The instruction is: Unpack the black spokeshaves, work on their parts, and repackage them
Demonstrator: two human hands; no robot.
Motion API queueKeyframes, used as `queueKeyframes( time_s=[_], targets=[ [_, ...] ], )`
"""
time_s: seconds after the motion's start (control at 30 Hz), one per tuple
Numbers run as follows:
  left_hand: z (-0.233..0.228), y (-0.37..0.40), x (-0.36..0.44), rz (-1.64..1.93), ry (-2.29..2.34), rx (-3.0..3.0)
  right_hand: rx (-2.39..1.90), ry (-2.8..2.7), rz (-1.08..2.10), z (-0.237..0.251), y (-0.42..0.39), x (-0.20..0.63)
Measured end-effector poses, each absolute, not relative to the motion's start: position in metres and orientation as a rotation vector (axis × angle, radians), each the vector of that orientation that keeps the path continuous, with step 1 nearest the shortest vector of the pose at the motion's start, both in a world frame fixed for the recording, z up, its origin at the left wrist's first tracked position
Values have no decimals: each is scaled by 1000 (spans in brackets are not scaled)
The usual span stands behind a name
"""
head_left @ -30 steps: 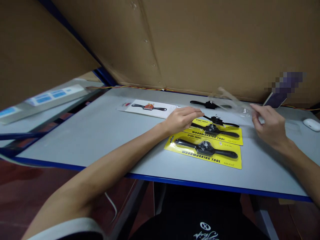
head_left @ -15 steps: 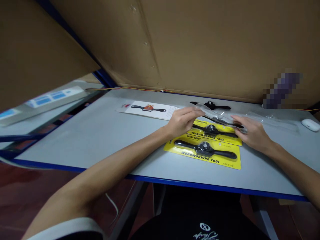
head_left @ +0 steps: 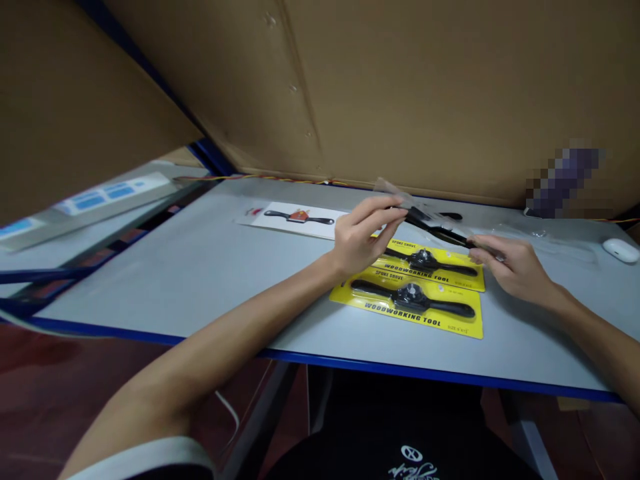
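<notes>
In the head view, my left hand [head_left: 363, 235] pinches the left end of a black spokeshave [head_left: 457, 237] and the clear plastic packaging [head_left: 393, 191] around it. My right hand [head_left: 517, 268] grips the other end, fingers closed. Whether the tool sits fully inside the plastic is hard to make out. Below the hands lie two yellow carded spokeshaves, the upper pack [head_left: 424, 264] partly overlapped by the lower pack [head_left: 411, 305]. Behind the held tool, the end of another black spokeshave [head_left: 453, 215] shows on the table.
A white card with a spokeshave picture [head_left: 300, 219] lies left of my hands. Clear plastic [head_left: 555, 244] and a white rounded case [head_left: 621, 251] are at right. A pixelated purple object [head_left: 565, 181] stands by the cardboard wall [head_left: 425, 87]. The table has a blue front edge [head_left: 375, 367].
The spokeshave and its plastic have been lifted slightly and tilted between my hands. The plastic's left end now stands up higher. My left fingers have shifted their grip.
</notes>
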State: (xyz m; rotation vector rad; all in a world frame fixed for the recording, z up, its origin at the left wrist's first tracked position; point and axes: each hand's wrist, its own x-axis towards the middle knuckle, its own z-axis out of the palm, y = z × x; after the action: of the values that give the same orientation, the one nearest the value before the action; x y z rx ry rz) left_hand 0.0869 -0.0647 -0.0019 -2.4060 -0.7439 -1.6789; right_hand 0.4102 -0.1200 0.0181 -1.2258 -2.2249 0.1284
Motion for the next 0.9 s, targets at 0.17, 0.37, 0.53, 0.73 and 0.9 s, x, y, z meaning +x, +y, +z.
queueKeyframes(
  time_s=[0.17, 0.37, 0.53, 0.73, 0.9],
  targets=[
    [-2, -54, 74, -1627, -914, -2408, -1386, -2102, 273, 23, -119, 419],
    [-10, -44, 84, -1784, -1101, -2711, -1372, -2128, 426, 30, -112, 427],
    [-9, -48, 94, -1880, -1350, -2952, -1384, -2055, 633, 32, -109, 428],
    [-2, -52, 96, -1906, -1623, -2876, -1380, -1765, 725, 19, -97, 437],
    [-8, -46, 91, -1854, -1673, -2827, -1344, -1738, 607, -2, -87, 441]
  ],
)
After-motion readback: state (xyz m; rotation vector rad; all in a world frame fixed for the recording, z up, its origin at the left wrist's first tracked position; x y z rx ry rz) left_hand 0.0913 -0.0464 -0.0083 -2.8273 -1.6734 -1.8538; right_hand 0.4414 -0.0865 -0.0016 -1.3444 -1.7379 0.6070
